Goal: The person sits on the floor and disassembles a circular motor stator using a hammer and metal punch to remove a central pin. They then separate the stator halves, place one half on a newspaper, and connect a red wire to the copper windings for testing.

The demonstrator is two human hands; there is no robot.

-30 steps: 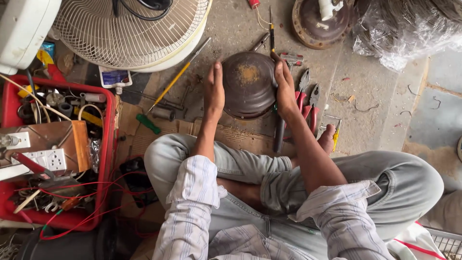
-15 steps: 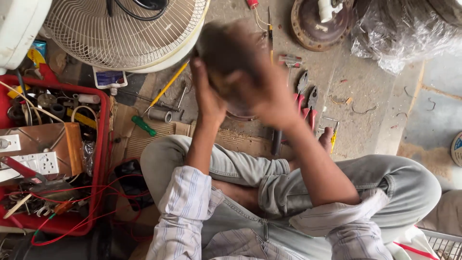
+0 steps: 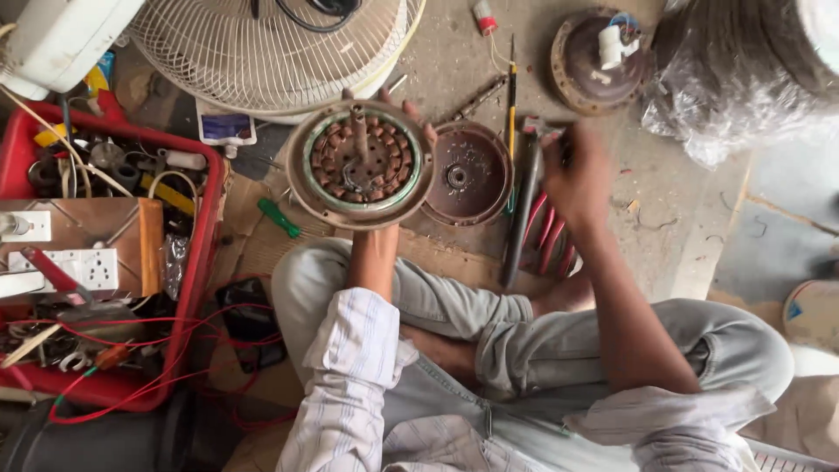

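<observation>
— Where are you working?

— Cross-legged on a dusty concrete floor (image 3: 690, 218), with a flattened bit of cardboard (image 3: 253, 253) under my knees. A red crate (image 3: 197, 262) of wires and sockets sits at my left, a white fan guard (image 3: 262, 48) at the far side, a plastic-wrapped bundle (image 3: 743, 79) at the far right.

— What are you holding?

— My left hand (image 3: 384, 131) holds the fan motor (image 3: 358, 162) from underneath, fingertips curled over its far rim. It's a round disc, open face turned up toward me, copper coils showing, with its shaft pointing up.

— And the other half?

— The brown cover (image 3: 463, 175) lies flat on the floor just right of the motor, hollow side up.

— Your right hand?

— My right hand (image 3: 577, 179) is over the red-handled pliers (image 3: 546, 236). It's blurred, so I cannot tell whether it grips anything.
</observation>
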